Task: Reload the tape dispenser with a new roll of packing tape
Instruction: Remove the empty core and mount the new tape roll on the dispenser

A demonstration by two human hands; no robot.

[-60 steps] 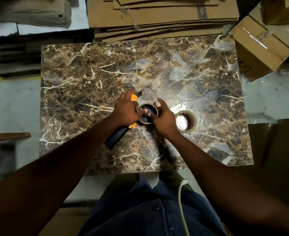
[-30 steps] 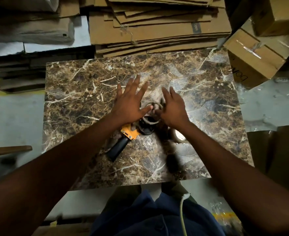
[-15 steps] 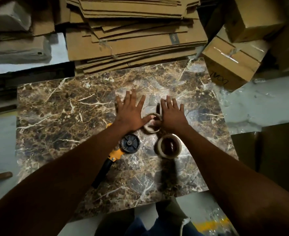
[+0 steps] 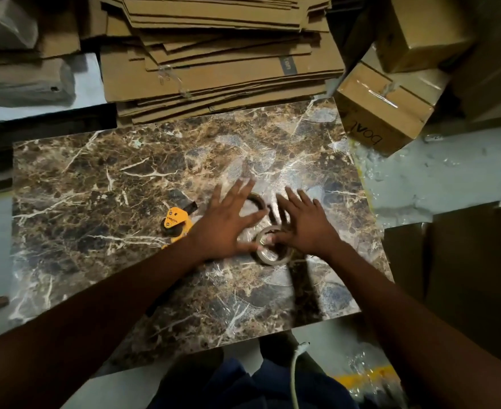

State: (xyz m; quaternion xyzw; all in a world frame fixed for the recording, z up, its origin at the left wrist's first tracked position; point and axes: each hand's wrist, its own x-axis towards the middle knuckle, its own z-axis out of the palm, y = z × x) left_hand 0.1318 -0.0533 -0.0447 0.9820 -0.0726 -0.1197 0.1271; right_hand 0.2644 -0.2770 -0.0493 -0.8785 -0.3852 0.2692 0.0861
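Looked like a packing/storage room, warehouse-type. Flattened cardboard sheets [image 4: 213,48] were stacked high behind a small marble-pattern table [image 4: 95,178]. Taped cartons [image 4: 388,104] were piled at right, wrapped bundles [image 4: 21,81] at left. The bare grey floor [image 4: 438,175] had plastic scraps and yellow paint marks. Lighting was dim, and the clutter sat tight around the table.

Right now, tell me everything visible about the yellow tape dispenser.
The tape dispenser lies on its side on the marble-patterned table, left of both hands. Its yellow body looks plastic, with small dark print, a black round hub below and a dark piece jutting toward the upper right. The left hand's forearm covers its near end. No roll is mounted; neither hand holds it.
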